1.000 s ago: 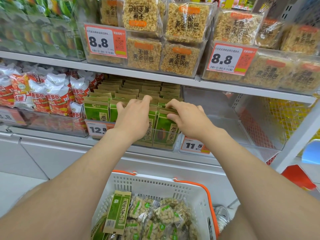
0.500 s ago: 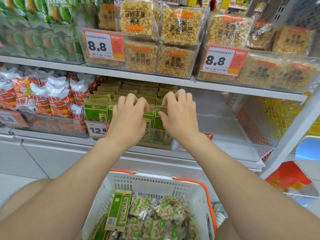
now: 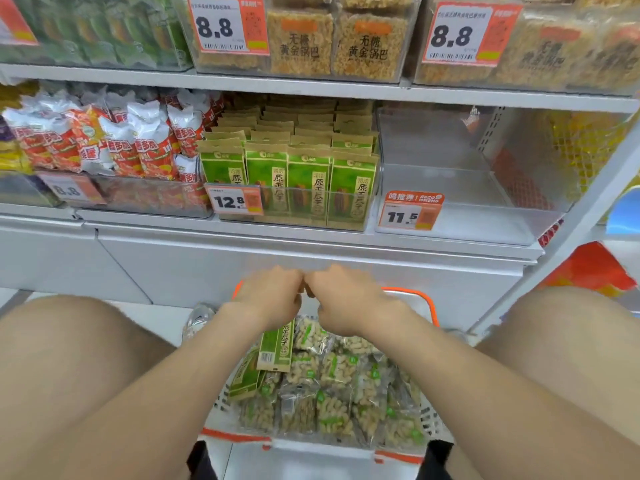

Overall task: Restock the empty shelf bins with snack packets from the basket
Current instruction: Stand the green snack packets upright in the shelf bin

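Note:
My left hand (image 3: 270, 297) and my right hand (image 3: 343, 301) meet low over the white basket (image 3: 431, 419) with the orange rim. Both are closed at the top of a green seed packet (image 3: 277, 346), which hangs tilted under them; its top edge is mostly hidden by my fingers. Several clear packets of peanuts (image 3: 332, 393) and another green packet (image 3: 246, 377) lie in the basket. On the shelf, the bin of green seed packets (image 3: 294, 183) is packed full behind a 12.8 tag. The clear bin (image 3: 460, 223) to its right, tagged 11.5, holds nothing.
Red and white snack bags (image 3: 121, 143) fill the bin at the left. Rice-crust packets (image 3: 332, 46) sit on the shelf above. My bare knees (image 3: 69, 358) flank the basket. A plastic bottle (image 3: 197, 320) lies on the floor beside the basket's left corner.
Both hands have left the green packet bin on the shelf and dropped down to the basket, where they now close on a green packet. The view has tilted down.

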